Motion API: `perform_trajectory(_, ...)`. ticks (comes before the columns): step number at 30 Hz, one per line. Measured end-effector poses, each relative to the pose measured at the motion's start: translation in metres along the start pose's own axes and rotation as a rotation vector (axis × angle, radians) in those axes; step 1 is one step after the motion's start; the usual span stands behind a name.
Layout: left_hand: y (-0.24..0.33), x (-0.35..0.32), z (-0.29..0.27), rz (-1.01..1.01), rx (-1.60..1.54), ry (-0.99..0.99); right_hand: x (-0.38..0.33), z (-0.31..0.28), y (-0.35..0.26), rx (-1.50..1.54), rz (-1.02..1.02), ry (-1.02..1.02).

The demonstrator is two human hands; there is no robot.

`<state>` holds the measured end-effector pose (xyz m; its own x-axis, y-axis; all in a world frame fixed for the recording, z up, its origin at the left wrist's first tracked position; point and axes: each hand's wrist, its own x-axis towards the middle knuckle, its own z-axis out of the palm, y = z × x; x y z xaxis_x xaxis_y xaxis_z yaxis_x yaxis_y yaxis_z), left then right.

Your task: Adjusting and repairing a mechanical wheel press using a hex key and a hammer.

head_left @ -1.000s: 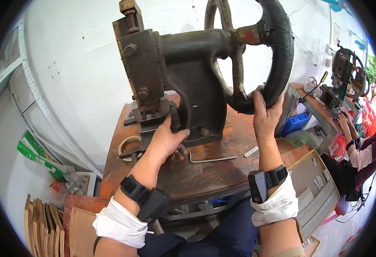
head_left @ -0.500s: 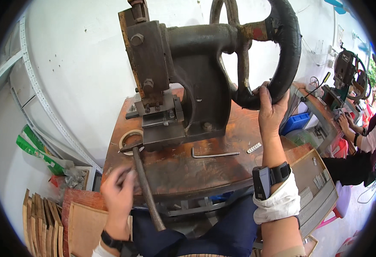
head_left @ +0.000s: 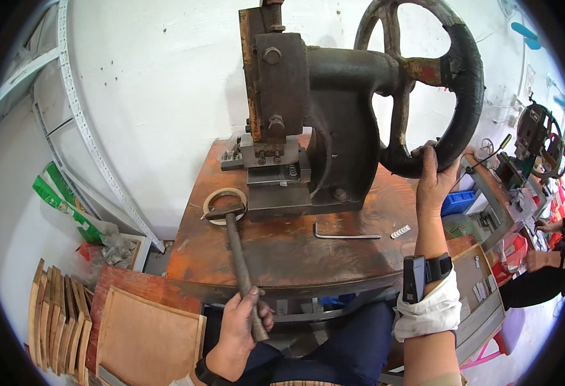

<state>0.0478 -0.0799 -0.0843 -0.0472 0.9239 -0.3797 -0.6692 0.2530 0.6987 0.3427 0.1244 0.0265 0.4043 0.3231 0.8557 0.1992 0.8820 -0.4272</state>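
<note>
My left hand [head_left: 238,329] sits low at about six o'clock in the view, fingers curled tight round the lower end of a hammer's handle — the hammer [head_left: 236,248] runs up toward twelve o'clock from my fist, its rusty shaft crossing the front edge of the worn brown workbench [head_left: 282,251]. Its dark head lies on a flat pale ring [head_left: 223,196] that rests on the bench top, just at eight o'clock from the base of the heavy iron press [head_left: 314,122]. My right hand [head_left: 432,180] is up at three o'clock, wrapped round the lower rim of the big black handwheel [head_left: 466,83] on the press's right side, palm and fingers closed on the rim where it is thickest. A black band with a small device is strapped to that forearm above a white cuff. On the bench between my two arms lies a bent hex key [head_left: 343,235], at five o'clock from the press base, and just beside its long end a short row of small pale pieces [head_left: 400,231]. At the bench's left, down at eight o'clock, thin wooden boards [head_left: 60,318] stand on edge — beside them a flat board with a raised frame [head_left: 147,334]. Far right, at three o'clock, another person's arm [head_left: 546,257] reaches toward a second bench with a smaller wheeled machine [head_left: 535,138].
</note>
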Motion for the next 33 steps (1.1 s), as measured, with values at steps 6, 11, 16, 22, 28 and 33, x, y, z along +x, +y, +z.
perform_trajectory(6, 0.006, -0.033, -0.011, 0.139, 0.178, 0.061, 0.000, 0.003, -0.007, -0.023, 0.031, 0.001)
perform_trajectory(11, 0.055, -0.002, 0.013, 0.394, 0.338, 0.055, 0.003, -0.004, -0.005, -0.024, 0.023, 0.004)
perform_trajectory(16, 0.112, 0.041, 0.023, 0.260, 0.282, 0.015, 0.001, 0.002, -0.005, -0.025, 0.024, -0.013)
perform_trajectory(22, 0.114, 0.040, 0.037, 0.212, 0.381, -0.093, -0.001, 0.000, -0.002, -0.014, 0.021, -0.012)
perform_trajectory(28, 0.110, 0.030, 0.026, 0.245, 0.491, 0.039, 0.001, -0.002, -0.003, -0.015, -0.001, -0.013)
perform_trajectory(33, 0.114, 0.035, 0.033, 0.242, 0.460, -0.006, -0.003, 0.002, -0.005, 0.021, 0.007, 0.006)
